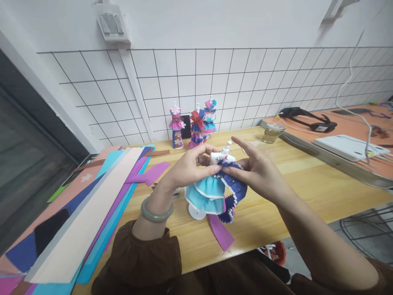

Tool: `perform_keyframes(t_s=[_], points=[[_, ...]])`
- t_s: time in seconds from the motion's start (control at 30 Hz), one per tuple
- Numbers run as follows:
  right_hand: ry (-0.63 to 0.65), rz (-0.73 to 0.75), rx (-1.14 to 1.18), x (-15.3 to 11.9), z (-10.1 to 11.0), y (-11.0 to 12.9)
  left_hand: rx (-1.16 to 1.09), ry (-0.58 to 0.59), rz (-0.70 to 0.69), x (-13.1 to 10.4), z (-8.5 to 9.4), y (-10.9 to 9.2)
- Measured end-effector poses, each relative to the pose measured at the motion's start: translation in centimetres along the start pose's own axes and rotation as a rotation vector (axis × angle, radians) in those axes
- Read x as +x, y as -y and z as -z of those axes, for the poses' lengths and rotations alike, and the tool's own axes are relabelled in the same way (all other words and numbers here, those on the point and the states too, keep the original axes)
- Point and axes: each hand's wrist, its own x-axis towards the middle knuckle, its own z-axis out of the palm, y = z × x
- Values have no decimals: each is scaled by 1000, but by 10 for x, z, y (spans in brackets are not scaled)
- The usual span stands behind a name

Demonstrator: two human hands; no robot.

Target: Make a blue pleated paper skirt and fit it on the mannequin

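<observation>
A small white dress form [221, 157] leans over the wooden table, its round white base [197, 212] showing below. It wears a tiered light-blue skirt [205, 192] with white trim. Dark blue pleated fabric [235, 186] hangs down its right side. My left hand [192, 166] is at the form's left side, thumb pressed on the waist. My right hand [258, 170] pinches the dark blue fabric at the waist, its index finger stretched out. The thumbs nearly meet at the waist. Some fingertips are hidden behind the form.
Three dressed forms [176, 127] stand near the wall. Long coloured fabric strips [89, 213] cover the left side. Purple pieces [221, 232] lie near the front edge and at left. A glass jar [272, 133], a black headset [307, 119] and a white device [346, 147] are at right.
</observation>
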Motion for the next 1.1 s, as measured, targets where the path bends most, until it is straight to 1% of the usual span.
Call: perform_keyframes(t_s=[0.27,0.5,0.8,0.93,1.1], points=[[53,38,-15,1,4,-2,105,-14,-20,-1,-3,-1],[62,63,-52,1,4,-5,121,-3,-36,-1,-4,-1],[58,67,-55,4,3,-4,136,-79,-20,1,-13,-3],[88,55,-47,4,6,-2,138,-72,-5,0,-14,-5],[135,60,-2,2,10,-5,87,-38,-12,0,-9,-2]])
